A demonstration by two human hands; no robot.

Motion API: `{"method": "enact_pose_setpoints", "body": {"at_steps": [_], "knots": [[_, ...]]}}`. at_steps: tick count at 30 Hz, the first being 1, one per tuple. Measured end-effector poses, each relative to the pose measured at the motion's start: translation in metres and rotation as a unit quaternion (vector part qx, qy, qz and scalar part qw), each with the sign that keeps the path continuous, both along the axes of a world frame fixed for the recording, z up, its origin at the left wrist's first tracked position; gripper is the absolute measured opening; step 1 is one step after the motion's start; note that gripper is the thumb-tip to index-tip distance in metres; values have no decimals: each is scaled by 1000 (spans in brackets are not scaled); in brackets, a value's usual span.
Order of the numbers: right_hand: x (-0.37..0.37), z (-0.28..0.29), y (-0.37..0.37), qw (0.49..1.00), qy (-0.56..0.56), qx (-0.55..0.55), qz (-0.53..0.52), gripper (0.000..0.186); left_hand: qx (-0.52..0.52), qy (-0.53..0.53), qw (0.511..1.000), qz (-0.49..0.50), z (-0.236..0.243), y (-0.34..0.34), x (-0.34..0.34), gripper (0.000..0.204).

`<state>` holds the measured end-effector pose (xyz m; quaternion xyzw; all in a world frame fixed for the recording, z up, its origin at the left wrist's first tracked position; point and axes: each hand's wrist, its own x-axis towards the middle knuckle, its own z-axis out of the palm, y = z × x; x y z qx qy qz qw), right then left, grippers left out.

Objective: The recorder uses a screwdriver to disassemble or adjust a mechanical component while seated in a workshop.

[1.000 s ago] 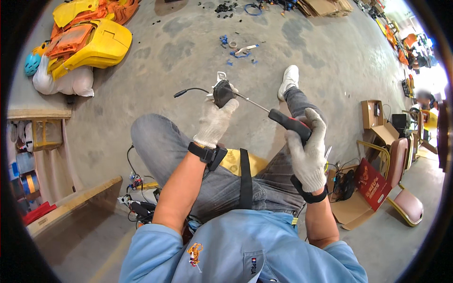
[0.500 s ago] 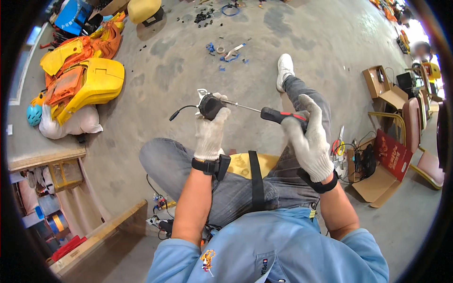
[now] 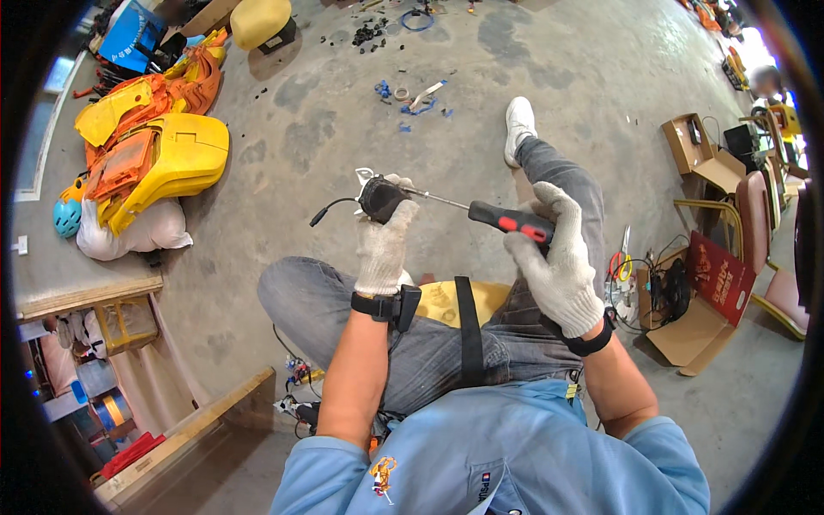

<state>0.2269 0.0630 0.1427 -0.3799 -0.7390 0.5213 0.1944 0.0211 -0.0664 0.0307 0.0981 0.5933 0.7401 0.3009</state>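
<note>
My left hand (image 3: 383,245), in a white knit glove, is closed around a round black part (image 3: 380,199) with a white bracket (image 3: 365,176) on its far side. A short black cable (image 3: 330,208) with a plug end hangs out to the left. My right hand (image 3: 560,256), also gloved, has its thumb and fingers around the black and red handle of a screwdriver (image 3: 512,222). The shaft points left, and its tip reaches the part by my left fingertips; the exact contact point is hidden.
Yellow and orange plastic shells (image 3: 176,154) are piled at left. A wooden-edged box (image 3: 184,438) lies lower left. At right are scissors (image 3: 621,257), an open carton (image 3: 687,339) with black cables, and chairs (image 3: 754,223). Small blue scraps (image 3: 421,105) lie ahead on the floor.
The screwdriver handle has turned, with its red patches now facing differently. My right fingers have shifted and loosened around it. My left hand keeps its hold on the black part.
</note>
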Motion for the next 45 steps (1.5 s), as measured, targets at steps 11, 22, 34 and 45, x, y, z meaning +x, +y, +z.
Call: {"method": "enact_pose_setpoints", "body": {"at_steps": [11, 22, 34, 45], "knots": [[-4, 11, 0, 1000, -9, 10, 6, 65, -12, -3, 1000, -1, 0, 0, 0, 40], [-3, 9, 6, 999, -13, -29, 9, 69, -19, -14, 1000, 3, 1, 2, 0, 39], [-7, 2, 6, 989, -65, -119, -65, 69, -39, 40, 998, -21, -6, 2, -1, 32], [-14, 14, 3, 983, -66, -145, -97, 61, -16, 25, 999, -12, -3, 2, 1, 39]]}}
